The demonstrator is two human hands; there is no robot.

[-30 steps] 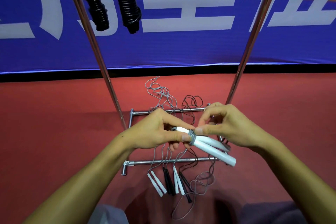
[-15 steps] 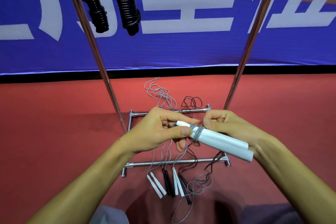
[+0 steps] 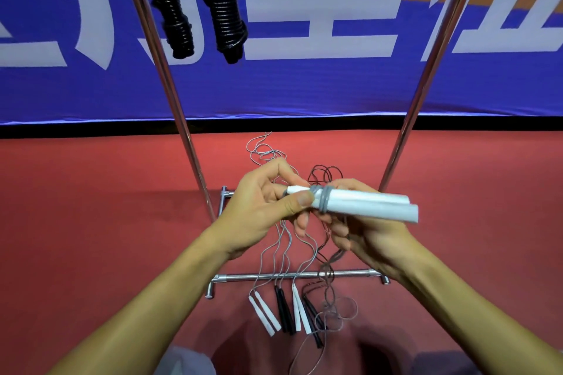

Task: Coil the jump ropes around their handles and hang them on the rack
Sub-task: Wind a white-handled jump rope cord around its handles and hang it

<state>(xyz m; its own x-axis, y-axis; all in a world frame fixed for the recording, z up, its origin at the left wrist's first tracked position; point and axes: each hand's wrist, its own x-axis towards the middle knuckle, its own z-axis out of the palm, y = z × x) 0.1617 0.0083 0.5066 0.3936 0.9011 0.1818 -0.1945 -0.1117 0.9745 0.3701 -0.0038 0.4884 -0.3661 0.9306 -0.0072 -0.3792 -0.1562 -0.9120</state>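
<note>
While left hand [image 3: 268, 204] pinches white handles [image 3: 362, 205], right hand [image 3: 362, 231] cradles (palm up).

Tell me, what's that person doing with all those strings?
They are jump ropes. The person's left hand and right hand hold a pair of white handles with grey rope coiled around them. Two coiled black ropes already hang on the rack. More ropes lie on the red floor.

Above our grips, open gap between rack uprights [image 3: 170, 100]; two coiled black ropes [image 3: 198, 6] hang upper left. Below, base bar [image 3: 298, 276] and loose ropes [image 3: 292, 310] clutter floor [image 3: 91, 207].
</note>
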